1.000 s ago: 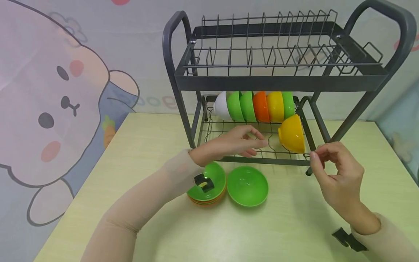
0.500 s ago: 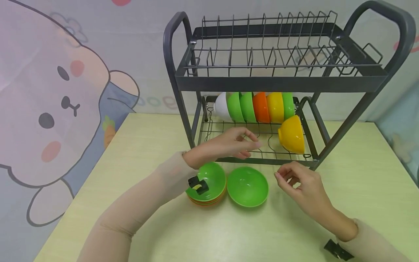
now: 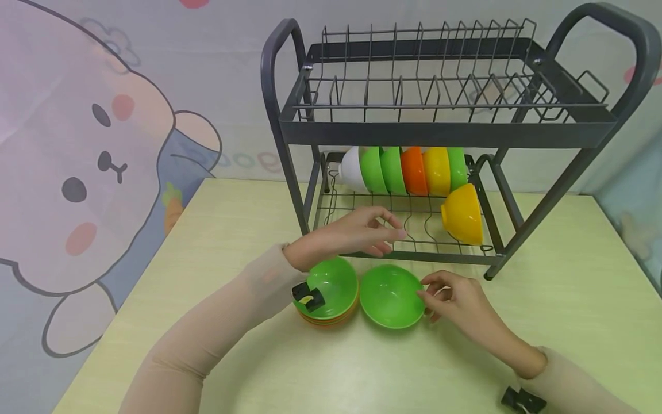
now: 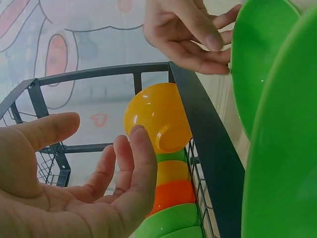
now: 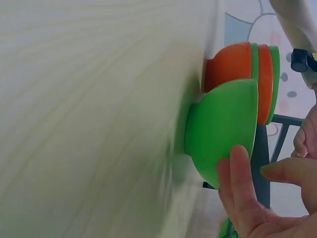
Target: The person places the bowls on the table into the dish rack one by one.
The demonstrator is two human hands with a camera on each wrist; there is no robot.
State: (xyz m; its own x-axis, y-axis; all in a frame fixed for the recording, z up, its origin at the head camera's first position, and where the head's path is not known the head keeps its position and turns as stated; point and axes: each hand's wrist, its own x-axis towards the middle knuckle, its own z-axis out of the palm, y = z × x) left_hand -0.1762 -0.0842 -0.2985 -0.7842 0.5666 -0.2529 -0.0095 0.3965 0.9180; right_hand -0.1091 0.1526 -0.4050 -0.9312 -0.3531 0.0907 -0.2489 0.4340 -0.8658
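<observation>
A single green bowl point(image 3: 392, 299) stands upright on the table in front of the rack. My right hand point(image 3: 455, 299) is at its right rim. In the right wrist view, the fingertips point(image 5: 240, 153) lie against the bowl's outer wall, while the thumb is apart from the rim. Left of this bowl is a stack of bowls point(image 3: 331, 290) with a green one on top, partly hidden by my left sleeve. My left hand point(image 3: 357, 231) hovers over the rack's lower front edge, its fingers loosely bent and holding nothing. A yellow bowl point(image 3: 462, 215) sits tilted on its side on the lower shelf.
A dark two-tier dish rack point(image 3: 439, 135) stands at the back of the table point(image 3: 248, 218). Along its lower shelf's rear runs a row of bowls on edge, including a white bowl point(image 3: 353, 169) and an orange bowl point(image 3: 414, 171). A cartoon-printed cloth point(image 3: 119, 172) hangs behind.
My right hand has moved left and down from beside the yellow bowl to the green bowl's rim. My left hand has drifted slightly left and down. The bowls stay where they were.
</observation>
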